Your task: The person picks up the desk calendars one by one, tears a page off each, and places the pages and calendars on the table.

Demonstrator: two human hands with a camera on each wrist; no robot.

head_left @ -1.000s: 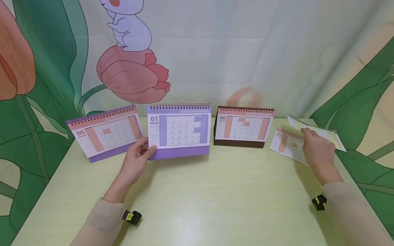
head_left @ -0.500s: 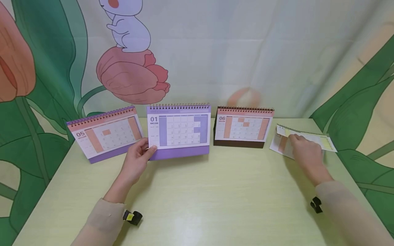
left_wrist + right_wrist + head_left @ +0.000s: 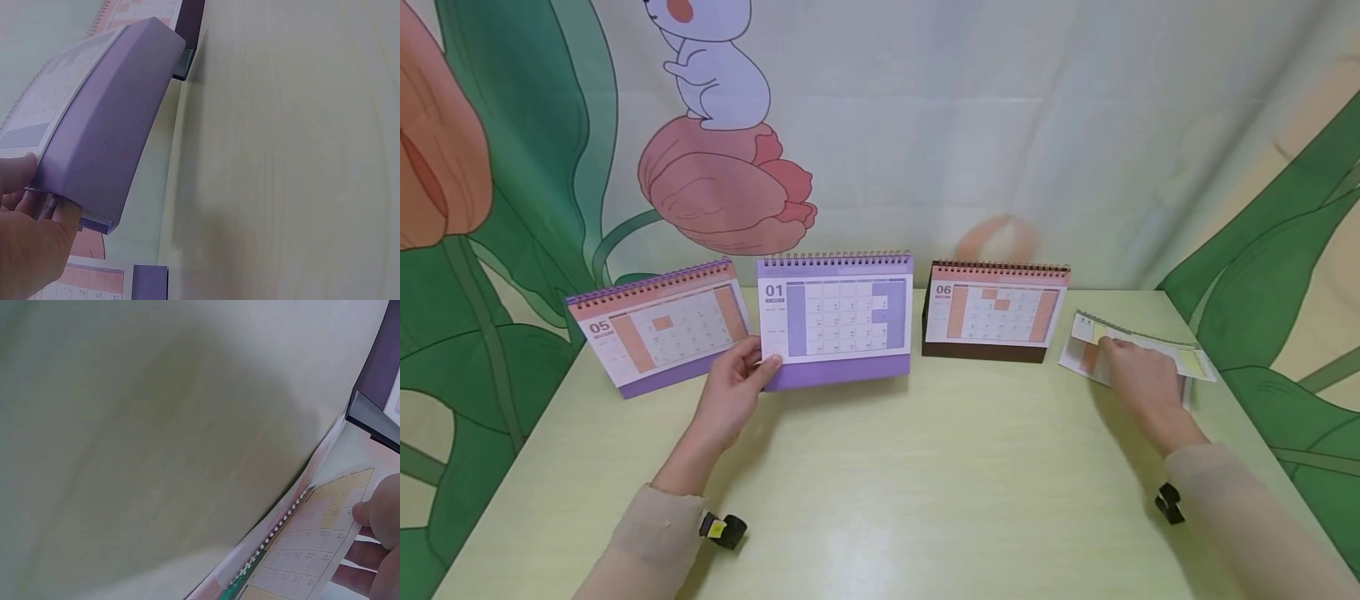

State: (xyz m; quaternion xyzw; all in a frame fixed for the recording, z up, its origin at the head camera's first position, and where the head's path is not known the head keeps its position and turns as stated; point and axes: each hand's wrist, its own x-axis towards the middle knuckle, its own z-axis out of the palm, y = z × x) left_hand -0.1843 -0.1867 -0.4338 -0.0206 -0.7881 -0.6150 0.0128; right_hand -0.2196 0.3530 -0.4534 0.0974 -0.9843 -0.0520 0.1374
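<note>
My left hand [image 3: 728, 402] grips the lower left corner of a purple desk calendar [image 3: 835, 373] showing 01. In the left wrist view, the thumb lies on its front and the fingers reach into the open side of its purple stand [image 3: 112, 119]. On the right, my right hand [image 3: 1142, 379] pinches a yellow-marked calendar page [image 3: 312, 534] between thumb and fingers. White spiral binding [image 3: 281, 522] runs along that page's far edge, beside a strip of green. In the head view, the page overlaps an orange sheet beneath, mostly covered by page and hand.
A desk calendar [image 3: 666, 329] showing 05 on a purple stand is at the left, angled inward. Another, a calendar [image 3: 996, 312] showing 06 on a dark brown stand, is right of centre. A printed curtain [image 3: 880, 125] hangs behind the pale table [image 3: 880, 483].
My right hand has moved left and slightly down, bringing the yellow-marked page over the orange 05 sheet. My left hand keeps its grip on the purple calendar.
</note>
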